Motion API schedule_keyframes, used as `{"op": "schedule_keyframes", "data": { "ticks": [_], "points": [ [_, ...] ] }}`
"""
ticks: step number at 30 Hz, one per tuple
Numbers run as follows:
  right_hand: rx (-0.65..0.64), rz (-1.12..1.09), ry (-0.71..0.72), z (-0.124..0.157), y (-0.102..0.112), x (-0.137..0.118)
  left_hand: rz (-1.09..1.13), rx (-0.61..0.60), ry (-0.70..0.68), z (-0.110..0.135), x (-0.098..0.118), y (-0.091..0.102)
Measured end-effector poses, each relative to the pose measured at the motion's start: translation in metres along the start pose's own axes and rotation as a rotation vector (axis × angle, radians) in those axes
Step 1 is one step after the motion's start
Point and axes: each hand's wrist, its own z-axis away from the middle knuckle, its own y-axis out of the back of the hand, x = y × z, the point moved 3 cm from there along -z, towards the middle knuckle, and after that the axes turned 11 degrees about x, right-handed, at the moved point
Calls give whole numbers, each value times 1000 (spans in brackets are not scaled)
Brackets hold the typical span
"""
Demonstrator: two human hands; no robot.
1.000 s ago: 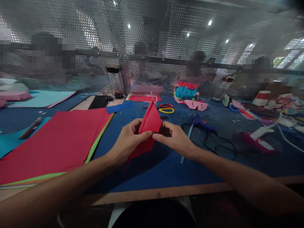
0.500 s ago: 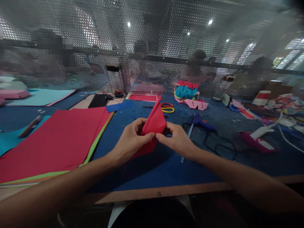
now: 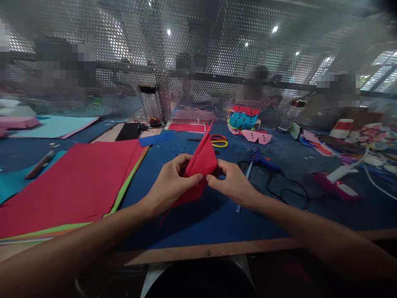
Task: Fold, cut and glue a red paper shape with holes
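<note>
Left hand [image 3: 169, 184] and right hand [image 3: 235, 184] are pinching a folded red paper [image 3: 201, 160] above the blue table [image 3: 198, 223].

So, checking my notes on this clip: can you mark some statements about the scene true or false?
The left hand and right hand both pinch the folded red paper. True.
The folded red paper lies flat on the table. False: it is held up, tip in the air.
A stack of red sheets lies left of the left hand. True.
The right hand holds the blue glue gun. False: it lies on the table beyond.
</note>
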Motion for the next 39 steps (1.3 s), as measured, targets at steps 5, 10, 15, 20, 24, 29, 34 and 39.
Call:
{"op": "schedule_keyframes", "data": {
  "ticks": [5,10,15,20,24,29,34,39],
  "points": [
    [0,-12,-34,1,1,0,-2,-9,17,0,-1,0],
    [-9,-19,-55,0,1,1,8,-17,35,-1,-2,1],
    [-76,-75,-32,-1,3,4,4,7,56,-2,-3,2],
    [-87,-50,-25,1,1,3,3,-24,55,-4,-5,3],
    [-57,41,3,1,0,4,-25,-55,41,-4,-6,2],
    [-49,97,33,1,-1,5,-39,-71,2,-5,-7,2],
    [-61,52,13,1,-1,4,-27,-64,9,-5,-8,3],
    [-70,19,-4,1,0,2,15,-74,41,-5,-7,3]
  ]
}}
